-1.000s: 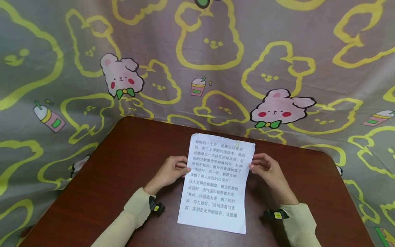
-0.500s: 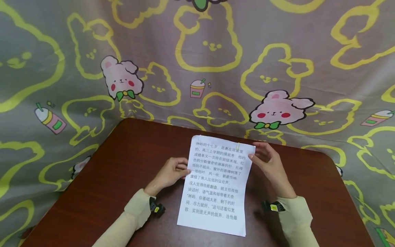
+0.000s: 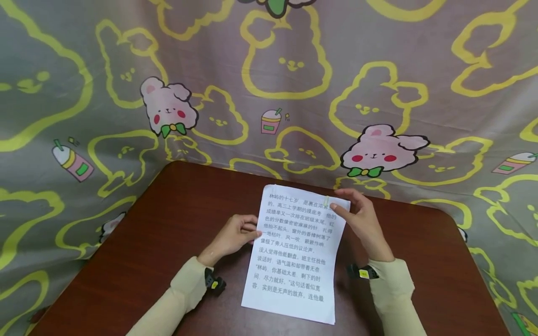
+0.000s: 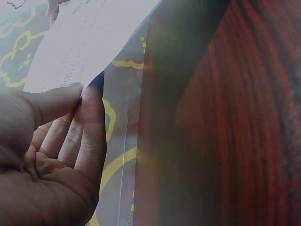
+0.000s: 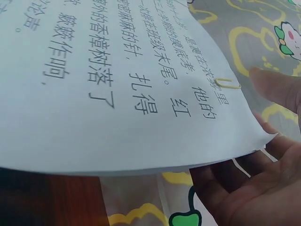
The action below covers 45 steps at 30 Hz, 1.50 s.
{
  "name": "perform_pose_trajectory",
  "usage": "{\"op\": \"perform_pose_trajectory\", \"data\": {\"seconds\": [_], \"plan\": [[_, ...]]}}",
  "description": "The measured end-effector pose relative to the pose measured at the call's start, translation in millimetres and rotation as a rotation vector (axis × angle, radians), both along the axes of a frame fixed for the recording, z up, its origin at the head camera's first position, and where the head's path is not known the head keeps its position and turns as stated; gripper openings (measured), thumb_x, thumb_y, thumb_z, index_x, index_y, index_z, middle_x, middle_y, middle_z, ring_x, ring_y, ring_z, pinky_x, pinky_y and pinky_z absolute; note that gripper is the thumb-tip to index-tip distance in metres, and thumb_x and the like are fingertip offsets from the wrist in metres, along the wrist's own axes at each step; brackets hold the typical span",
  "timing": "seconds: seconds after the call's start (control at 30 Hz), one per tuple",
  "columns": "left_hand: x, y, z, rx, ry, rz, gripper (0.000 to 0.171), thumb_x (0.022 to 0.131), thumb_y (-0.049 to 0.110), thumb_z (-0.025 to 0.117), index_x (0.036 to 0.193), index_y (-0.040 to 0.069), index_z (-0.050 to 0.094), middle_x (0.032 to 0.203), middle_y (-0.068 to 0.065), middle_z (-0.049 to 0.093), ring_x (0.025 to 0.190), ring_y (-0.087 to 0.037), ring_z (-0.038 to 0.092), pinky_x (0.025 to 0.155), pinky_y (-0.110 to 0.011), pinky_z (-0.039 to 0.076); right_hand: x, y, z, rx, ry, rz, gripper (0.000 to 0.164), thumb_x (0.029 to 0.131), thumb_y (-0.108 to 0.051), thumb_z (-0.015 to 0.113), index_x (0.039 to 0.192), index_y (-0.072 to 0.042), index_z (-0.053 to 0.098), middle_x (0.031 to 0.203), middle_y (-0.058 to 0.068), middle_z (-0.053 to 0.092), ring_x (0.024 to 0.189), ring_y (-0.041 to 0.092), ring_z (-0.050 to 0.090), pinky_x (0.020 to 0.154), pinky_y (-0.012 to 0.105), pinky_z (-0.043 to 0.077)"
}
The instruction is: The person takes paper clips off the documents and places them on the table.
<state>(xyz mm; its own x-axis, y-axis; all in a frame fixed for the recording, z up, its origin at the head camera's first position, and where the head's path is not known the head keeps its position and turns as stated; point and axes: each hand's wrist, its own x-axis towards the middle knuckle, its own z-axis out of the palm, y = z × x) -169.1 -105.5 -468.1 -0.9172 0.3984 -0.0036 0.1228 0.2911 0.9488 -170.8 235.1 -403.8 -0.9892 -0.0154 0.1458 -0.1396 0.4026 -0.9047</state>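
A stack of white paper sheets (image 3: 290,261) printed with Chinese text is held up at a tilt over the table. A yellow paper clip (image 5: 229,86) sits on its top edge, near the right corner. My left hand (image 3: 231,235) pinches the left edge, thumb in front and fingers behind, as the left wrist view also shows. My right hand (image 3: 365,221) is at the top right corner. Its fingers (image 5: 211,183) lie behind the sheets, while the thumb (image 5: 277,87) stands off the front, close to the clip.
A dark reddish-brown table (image 3: 168,224) lies beneath. Behind and around it hangs a grey curtain (image 3: 227,56) with yellow rabbit outlines. Each wrist wears a black strap with a small camera.
My right hand has moved up from the right edge to the top right corner, its thumb drawing near the paper clip. The left hand keeps its pinch on the left edge.
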Motion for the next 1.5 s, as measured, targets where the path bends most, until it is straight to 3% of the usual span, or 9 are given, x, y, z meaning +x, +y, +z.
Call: {"op": "perform_pose_trajectory", "data": {"seconds": [0.2, 0.37, 0.53, 1.0, 1.5], "plan": [[-0.2, -1, -1.5, 0.006, 0.011, -0.009, 0.015, 0.098, 0.0, 0.069, 0.111, -0.004, 0.072, 0.103, -0.021, 0.079, 0.083, -0.017, 0.078, 0.069, -0.026, 0.063, -3.5, -3, 2.9, -0.008, -0.002, 0.028, 0.039, 0.098, -0.024, 0.074, 0.132, -0.006, 0.066, 0.133, 0.014, 0.064, 0.113, 0.014, 0.055, 0.089, 0.022, 0.049], [0.2, 0, -1.9, 0.006, 0.018, -0.016, 0.016, 0.098, 0.001, 0.069, 0.112, -0.005, 0.072, 0.104, -0.023, 0.079, 0.083, -0.018, 0.078, 0.069, -0.026, 0.063, -7.4, -4, 4.0, -0.018, -0.01, 0.047, 0.033, 0.097, -0.021, 0.076, 0.124, -0.003, 0.071, 0.12, 0.013, 0.07, 0.09, 0.014, 0.069, 0.075, 0.023, 0.058], [0.0, 1, -1.6, -0.009, 0.015, -0.01, 0.015, 0.098, 0.0, 0.069, 0.112, -0.003, 0.072, 0.103, -0.021, 0.08, 0.082, -0.014, 0.077, 0.069, -0.025, 0.062, -10.5, -6, 4.3, 0.039, -0.02, 0.048, 0.026, 0.096, -0.019, 0.077, 0.115, -0.002, 0.075, 0.108, 0.018, 0.074, 0.078, 0.015, 0.071, 0.07, 0.025, 0.057], [-0.7, 1, -3.1, -0.006, 0.01, -0.014, 0.017, 0.098, 0.0, 0.069, 0.114, -0.004, 0.072, 0.104, -0.022, 0.079, 0.084, -0.018, 0.078, 0.069, -0.026, 0.063, -7.5, -8, 4.7, -0.013, -0.038, 0.059, 0.024, 0.096, -0.018, 0.076, 0.111, 0.001, 0.074, 0.107, 0.02, 0.073, 0.078, 0.018, 0.071, 0.07, 0.027, 0.059], [1.0, 2, -1.3, -0.007, 0.008, -0.016, 0.016, 0.098, 0.0, 0.068, 0.113, -0.004, 0.072, 0.105, -0.022, 0.079, 0.084, -0.017, 0.078, 0.07, -0.027, 0.064, -5.6, -3, 2.8, -0.074, -0.041, 0.064, 0.026, 0.096, -0.021, 0.077, 0.111, 0.0, 0.074, 0.095, -0.004, 0.074, 0.076, 0.02, 0.073, 0.071, 0.028, 0.062]]}}
